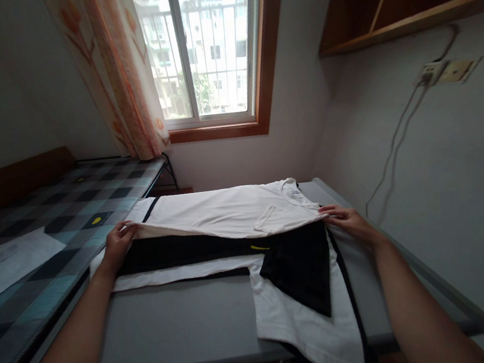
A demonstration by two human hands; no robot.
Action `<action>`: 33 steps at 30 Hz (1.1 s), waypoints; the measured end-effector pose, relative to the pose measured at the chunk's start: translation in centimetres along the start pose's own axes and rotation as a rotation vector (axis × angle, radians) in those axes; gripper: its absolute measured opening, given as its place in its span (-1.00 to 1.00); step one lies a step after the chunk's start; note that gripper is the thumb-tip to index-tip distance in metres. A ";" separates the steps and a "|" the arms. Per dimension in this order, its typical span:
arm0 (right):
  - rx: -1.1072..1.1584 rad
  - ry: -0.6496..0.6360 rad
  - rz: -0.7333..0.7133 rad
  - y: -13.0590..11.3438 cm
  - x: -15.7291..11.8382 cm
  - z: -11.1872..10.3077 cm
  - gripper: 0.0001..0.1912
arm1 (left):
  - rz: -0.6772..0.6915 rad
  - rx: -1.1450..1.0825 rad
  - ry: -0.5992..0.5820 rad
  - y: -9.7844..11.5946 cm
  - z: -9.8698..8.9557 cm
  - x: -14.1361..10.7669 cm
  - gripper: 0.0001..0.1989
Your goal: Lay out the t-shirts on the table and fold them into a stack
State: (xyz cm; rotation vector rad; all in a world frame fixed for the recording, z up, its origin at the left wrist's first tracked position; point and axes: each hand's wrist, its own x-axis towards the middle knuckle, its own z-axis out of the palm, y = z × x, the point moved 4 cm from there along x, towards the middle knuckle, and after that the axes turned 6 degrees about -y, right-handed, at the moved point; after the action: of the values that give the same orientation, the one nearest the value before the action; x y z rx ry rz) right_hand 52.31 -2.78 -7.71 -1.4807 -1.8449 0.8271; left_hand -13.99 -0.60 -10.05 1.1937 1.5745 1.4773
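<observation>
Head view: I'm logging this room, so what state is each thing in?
Shirt: partly folded, near part past the table's edge
Left hand: holding the shirt
Right hand: holding the shirt
Curtain: gathered aside
Window: unclear whether shut
Plug: in the socket
Paper: lying on the bed

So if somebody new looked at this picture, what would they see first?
Probably the bright window at the top middle, because the room around it is dim, with an orange-flowered curtain on its left side. Next, maybe the white-and-black clothing spread on the grey table in the middle, its edge pinched by the left hand at one end and the right hand near the collar.
</observation>
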 end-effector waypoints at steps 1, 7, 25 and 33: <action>-0.012 -0.003 -0.001 0.0 0.0 0.1 -0.36 | 0.005 -0.006 0.009 0.0 -0.1 0.0 -0.58; -0.015 -0.071 0.061 1.2 0.2 0.6 -0.35 | 0.015 0.060 0.016 -0.4 -0.5 0.1 -0.55; -0.141 -0.041 0.020 1.0 -2.4 -0.5 -0.37 | 0.084 0.170 -0.056 3.4 -1.9 -4.2 -0.64; -0.151 -0.069 0.010 0.8 -4.7 -1.0 -0.34 | 0.019 0.284 -0.050 3.3 -4.3 -5.7 -0.69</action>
State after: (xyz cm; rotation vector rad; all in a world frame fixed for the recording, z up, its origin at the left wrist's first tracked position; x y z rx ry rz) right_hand 54.42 -7.18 -8.10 -1.5725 -1.9906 0.7660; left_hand -15.27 -7.67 -6.88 1.3960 1.7852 1.2536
